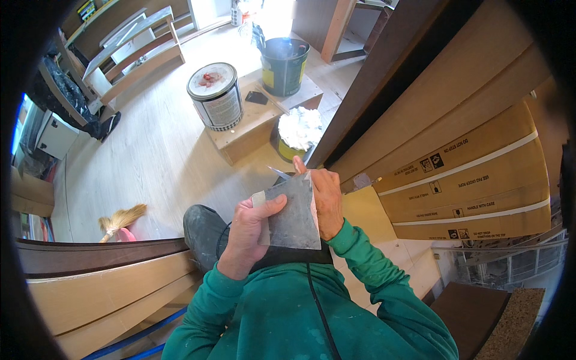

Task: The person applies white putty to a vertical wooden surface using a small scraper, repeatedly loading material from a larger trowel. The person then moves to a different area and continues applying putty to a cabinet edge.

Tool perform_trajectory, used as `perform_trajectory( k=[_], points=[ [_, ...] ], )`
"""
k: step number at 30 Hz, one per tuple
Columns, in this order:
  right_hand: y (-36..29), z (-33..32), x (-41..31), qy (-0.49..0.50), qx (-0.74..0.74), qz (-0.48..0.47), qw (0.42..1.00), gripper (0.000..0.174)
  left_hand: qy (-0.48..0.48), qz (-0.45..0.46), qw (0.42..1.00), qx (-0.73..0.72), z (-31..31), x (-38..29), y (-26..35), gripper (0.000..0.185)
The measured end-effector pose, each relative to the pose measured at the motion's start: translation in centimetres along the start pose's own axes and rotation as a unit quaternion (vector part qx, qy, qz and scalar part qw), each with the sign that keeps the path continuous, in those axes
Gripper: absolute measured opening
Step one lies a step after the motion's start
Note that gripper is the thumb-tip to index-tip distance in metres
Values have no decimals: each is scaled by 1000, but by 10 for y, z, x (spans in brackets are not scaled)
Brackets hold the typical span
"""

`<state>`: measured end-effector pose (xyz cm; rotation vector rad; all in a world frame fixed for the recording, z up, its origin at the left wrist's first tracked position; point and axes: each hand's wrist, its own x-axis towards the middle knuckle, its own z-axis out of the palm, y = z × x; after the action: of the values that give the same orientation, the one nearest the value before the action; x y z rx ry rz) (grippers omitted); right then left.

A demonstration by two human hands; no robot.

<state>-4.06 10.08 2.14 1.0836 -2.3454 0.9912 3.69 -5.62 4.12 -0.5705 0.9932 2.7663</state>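
A worn grey sheet (294, 216), probably sandpaper, is held in front of my waist. My left hand (245, 231) pinches its left side, thumb on top, beside a paler strip (259, 200) along that edge. At the opposite side, my right hand (327, 200) grips the sheet's pinkish edge, its fingers partly behind it. Just beyond the sheet's top edge, a thin, pale pointed piece (278, 172) sticks out near my right hand; whether it is a blade or paper I cannot tell.
Ahead, a low wooden platform (245, 150) bears a lidded paint can (215, 96), a dark bucket (285, 67) and a phone-like black object (256, 97). A tub of white material (299, 130) stands beside it. Strapped cardboard (463, 180) leans right. A broom (121, 220) and another person's leg (85, 108) are left.
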Motion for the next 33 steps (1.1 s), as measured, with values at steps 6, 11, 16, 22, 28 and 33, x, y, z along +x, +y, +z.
perform_trajectory(
  k=[6,11,16,22,28,33],
  points=[
    [-1,3,1,13,59,-20,998,57,2,19,1000,-13,-5,-1,6,25],
    [5,6,-8,-13,65,-24,998,56,21,45,998,-44,-11,1,19,28],
    [21,-5,-16,54,116,131,983,28,62,206,977,-12,-28,7,41,31],
    [8,-28,-15,170,533,363,745,18,145,342,927,43,-55,26,65,29],
    [-37,6,0,115,668,399,617,24,155,371,913,68,-45,23,66,27],
    [-48,10,10,112,594,402,688,22,150,417,893,79,-43,17,67,22]
  ],
)
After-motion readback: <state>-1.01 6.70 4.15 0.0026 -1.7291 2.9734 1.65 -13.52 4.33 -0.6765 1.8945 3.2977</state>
